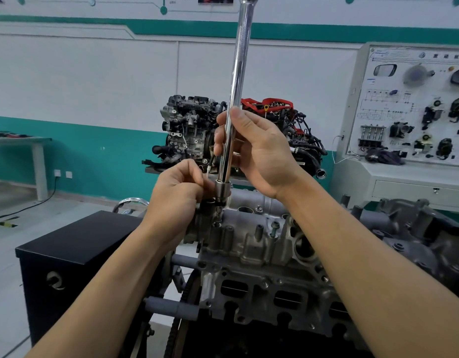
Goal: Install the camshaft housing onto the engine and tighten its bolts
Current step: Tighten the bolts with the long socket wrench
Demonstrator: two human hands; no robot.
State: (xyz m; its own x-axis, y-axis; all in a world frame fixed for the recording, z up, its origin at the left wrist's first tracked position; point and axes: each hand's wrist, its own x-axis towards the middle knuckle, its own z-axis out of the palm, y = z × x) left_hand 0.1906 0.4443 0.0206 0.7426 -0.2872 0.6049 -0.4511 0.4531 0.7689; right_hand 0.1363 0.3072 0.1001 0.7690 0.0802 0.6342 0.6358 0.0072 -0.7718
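The grey camshaft housing (pixel 259 244) sits on top of the engine (pixel 274 293) at centre. A long chrome extension bar (pixel 238 73) stands nearly upright, its socket (pixel 222 191) on a bolt at the housing's far left corner. My right hand (pixel 256 151) grips the bar's lower part. My left hand (pixel 179 195) pinches the socket end at the bar's foot. One loose bolt (pixel 274 228) stands raised in the housing, right of the socket.
A black box (pixel 76 259) stands left of the engine. More grey engine castings (pixel 416 233) lie to the right. Behind are two display engines (pixel 223 135), a white training panel (pixel 414 107) and a table (pixel 21 148) at far left.
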